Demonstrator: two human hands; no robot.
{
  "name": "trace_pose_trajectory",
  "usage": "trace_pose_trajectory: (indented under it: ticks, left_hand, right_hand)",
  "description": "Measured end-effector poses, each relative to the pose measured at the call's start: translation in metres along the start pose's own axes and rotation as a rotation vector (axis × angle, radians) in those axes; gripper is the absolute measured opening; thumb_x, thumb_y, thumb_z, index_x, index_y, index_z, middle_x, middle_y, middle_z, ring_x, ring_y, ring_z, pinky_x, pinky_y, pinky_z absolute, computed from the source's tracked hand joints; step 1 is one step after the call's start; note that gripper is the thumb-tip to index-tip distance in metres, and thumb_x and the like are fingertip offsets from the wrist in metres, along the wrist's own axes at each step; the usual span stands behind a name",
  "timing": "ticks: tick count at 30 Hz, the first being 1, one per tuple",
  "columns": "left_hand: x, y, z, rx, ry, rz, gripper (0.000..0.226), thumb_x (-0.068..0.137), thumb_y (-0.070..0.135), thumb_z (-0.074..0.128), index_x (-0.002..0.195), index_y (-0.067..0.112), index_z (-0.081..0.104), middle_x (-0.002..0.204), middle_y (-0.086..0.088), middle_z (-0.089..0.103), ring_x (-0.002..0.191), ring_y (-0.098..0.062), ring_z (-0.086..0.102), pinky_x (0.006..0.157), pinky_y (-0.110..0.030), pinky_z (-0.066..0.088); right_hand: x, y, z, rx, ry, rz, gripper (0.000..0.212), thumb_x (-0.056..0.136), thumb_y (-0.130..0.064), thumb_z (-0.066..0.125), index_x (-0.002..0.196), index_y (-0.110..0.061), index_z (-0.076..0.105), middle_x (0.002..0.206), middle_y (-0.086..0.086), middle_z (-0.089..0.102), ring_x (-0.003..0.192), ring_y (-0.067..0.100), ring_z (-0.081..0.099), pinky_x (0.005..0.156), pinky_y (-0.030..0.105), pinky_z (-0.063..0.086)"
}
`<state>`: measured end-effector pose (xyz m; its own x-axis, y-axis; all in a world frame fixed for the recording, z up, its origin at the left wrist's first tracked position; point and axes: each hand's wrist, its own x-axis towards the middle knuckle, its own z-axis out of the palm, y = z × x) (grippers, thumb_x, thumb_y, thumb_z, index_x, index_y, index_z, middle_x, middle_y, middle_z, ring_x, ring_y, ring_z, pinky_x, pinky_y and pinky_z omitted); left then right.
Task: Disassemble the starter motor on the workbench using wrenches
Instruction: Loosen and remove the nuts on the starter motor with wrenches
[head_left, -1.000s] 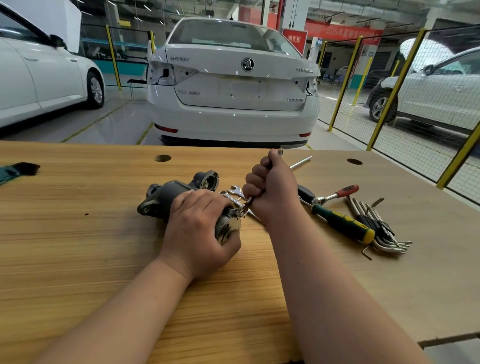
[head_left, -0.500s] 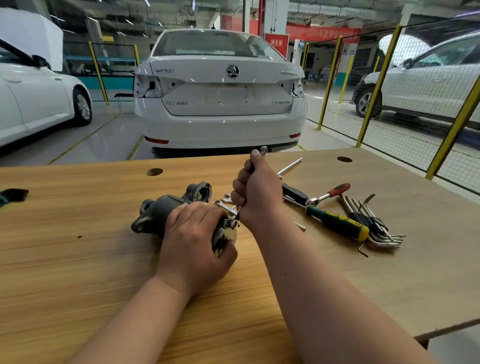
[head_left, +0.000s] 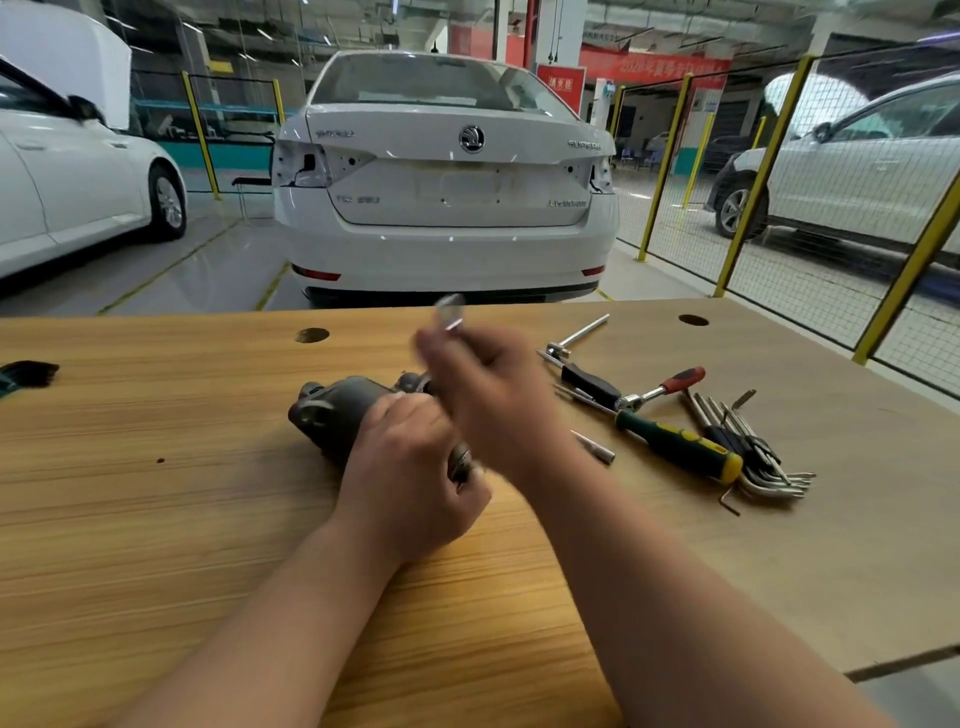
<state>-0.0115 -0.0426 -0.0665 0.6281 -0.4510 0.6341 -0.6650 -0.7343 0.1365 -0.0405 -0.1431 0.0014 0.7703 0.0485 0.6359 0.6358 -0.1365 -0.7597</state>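
Observation:
The dark grey starter motor (head_left: 332, 410) lies on its side on the wooden workbench (head_left: 156, 519). My left hand (head_left: 410, 478) grips its near, right-hand end and hides most of that end. My right hand (head_left: 493, 395) is blurred with motion just above and behind the motor, fingers curled round a silver wrench (head_left: 451, 312) whose head sticks up past the knuckles. Where the wrench's lower end sits is hidden by the hand.
To the right lie a green-and-yellow screwdriver (head_left: 680, 447), a red-handled ratchet (head_left: 665, 387), a black-handled tool (head_left: 587, 376), an L-shaped bar (head_left: 582, 332), a small socket bit (head_left: 595, 447) and a bundle of hex keys (head_left: 753, 457). A black brush (head_left: 28, 374) sits at the left edge.
My right hand has swung the wrench up and to the left, away from the motor's end; it is now blurred. The left hand keeps its grip on the motor.

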Motion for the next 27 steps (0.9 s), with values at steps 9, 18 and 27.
trace_pose_trajectory:
  ticks: [9,18,27]
  left_hand:
    - [-0.002,0.002,-0.008,-0.115,0.011,0.056,0.040,0.069,0.039,0.050,0.102,0.020,0.064,0.099,0.005,0.063,0.100,-0.017,0.054,0.099,-0.037,0.032]
    - [-0.001,0.001,-0.010,-0.074,-0.055,0.036,0.045,0.069,0.043,0.046,0.107,0.024,0.062,0.105,0.007,0.062,0.106,-0.017,0.051,0.102,-0.035,0.025]
    - [0.003,-0.003,-0.010,-0.043,-0.181,0.012,0.052,0.071,0.048,0.044,0.120,0.034,0.056,0.124,0.013,0.056,0.123,-0.012,0.038,0.108,-0.032,0.009]
  right_hand:
    - [0.009,0.061,-0.052,1.282,0.663,0.714,0.042,0.098,-0.035,0.041,0.058,-0.021,0.037,0.041,-0.008,0.023,0.030,0.007,0.018,0.031,0.016,0.013]
    - [0.004,0.073,-0.047,1.324,0.722,0.860,0.044,0.097,-0.033,0.046,0.056,-0.017,0.042,0.041,-0.008,0.027,0.028,0.008,0.021,0.029,0.015,0.017]
    - [0.009,0.077,-0.046,1.320,0.803,0.870,0.042,0.098,-0.032,0.046,0.058,-0.018,0.042,0.039,-0.007,0.028,0.029,0.008,0.023,0.032,0.013,0.018]
